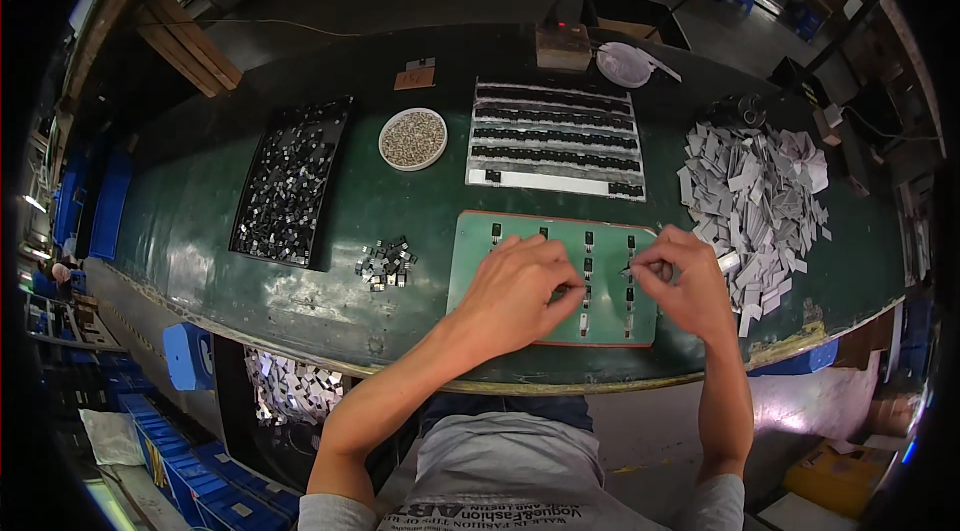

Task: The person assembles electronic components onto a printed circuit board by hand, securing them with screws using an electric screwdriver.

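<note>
A green board point(470, 276) with a reddish edge lies in front of me, bearing small black parts with clear or metallic ends set in columns. My left hand point(520, 293) is over its left and middle part, thumb and fingers closed in a pinch beside a black part point(588, 266). What that pinch holds, if anything, is hidden. At the board's right edge, my right hand point(685, 276) pinches close to the right-hand column, by another black part point(631, 243). A tiny dark piece shows at those fingertips, too small to name. My left hand covers some of the parts.
Left stand a black tray point(290, 176) of small black parts, a loose heap point(386, 264) of them, and a white bowl point(413, 139) of tiny metal pieces. Beyond the board is a rack point(555, 181) with rows of black parts. A pile of grey-white strips point(750, 201) lies right.
</note>
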Demonstrator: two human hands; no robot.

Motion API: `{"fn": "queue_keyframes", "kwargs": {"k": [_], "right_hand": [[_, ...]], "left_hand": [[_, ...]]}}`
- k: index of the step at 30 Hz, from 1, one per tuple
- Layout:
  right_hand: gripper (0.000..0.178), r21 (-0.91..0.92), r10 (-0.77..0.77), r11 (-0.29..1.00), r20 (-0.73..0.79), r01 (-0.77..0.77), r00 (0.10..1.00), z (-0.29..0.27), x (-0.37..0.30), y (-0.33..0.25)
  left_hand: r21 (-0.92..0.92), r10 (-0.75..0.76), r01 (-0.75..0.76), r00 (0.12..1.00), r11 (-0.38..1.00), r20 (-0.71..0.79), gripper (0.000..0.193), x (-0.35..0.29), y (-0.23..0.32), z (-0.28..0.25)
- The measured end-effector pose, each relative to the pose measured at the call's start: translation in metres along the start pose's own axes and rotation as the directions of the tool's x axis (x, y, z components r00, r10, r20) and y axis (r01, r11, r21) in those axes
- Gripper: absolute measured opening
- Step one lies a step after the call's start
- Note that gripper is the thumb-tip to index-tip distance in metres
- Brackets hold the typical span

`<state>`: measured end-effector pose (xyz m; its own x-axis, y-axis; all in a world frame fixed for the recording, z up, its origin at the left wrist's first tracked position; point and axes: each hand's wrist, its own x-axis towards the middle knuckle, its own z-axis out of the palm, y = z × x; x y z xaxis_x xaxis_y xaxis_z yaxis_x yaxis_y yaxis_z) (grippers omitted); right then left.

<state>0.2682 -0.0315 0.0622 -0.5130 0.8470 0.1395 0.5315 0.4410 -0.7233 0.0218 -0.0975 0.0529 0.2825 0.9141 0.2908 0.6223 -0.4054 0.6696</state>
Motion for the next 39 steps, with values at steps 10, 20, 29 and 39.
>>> {"fn": "queue_keyframes", "kwargs": {"k": [10,20,29,39], "right_hand": [[0.011,-0.187,0.007,0.982,0.052,0.003,0.999,0.002,-0.046,-0.007],[0.015,-0.323,-0.197,0.922,0.079,0.212,0.977,0.008,-0.059,-0.022],[0.017,-0.297,-0.155,0.940,0.070,0.169,0.985,0.002,-0.064,-0.013],[0.031,-0.186,0.151,0.918,-0.655,-0.352,0.740,-0.235,0.023,0.249]], "left_hand": [[0.012,0.044,-0.045,0.997,0.999,0.064,0.009,-0.011,0.005,0.025],[0.361,0.236,-0.280,0.958,0.889,0.164,0.009,-0.029,0.026,0.030],[0.259,0.177,-0.207,0.975,0.944,0.131,0.007,-0.025,0.019,0.032],[0.122,0.065,-0.062,0.998,0.991,-0.018,0.017,-0.035,0.015,-0.020]]}}
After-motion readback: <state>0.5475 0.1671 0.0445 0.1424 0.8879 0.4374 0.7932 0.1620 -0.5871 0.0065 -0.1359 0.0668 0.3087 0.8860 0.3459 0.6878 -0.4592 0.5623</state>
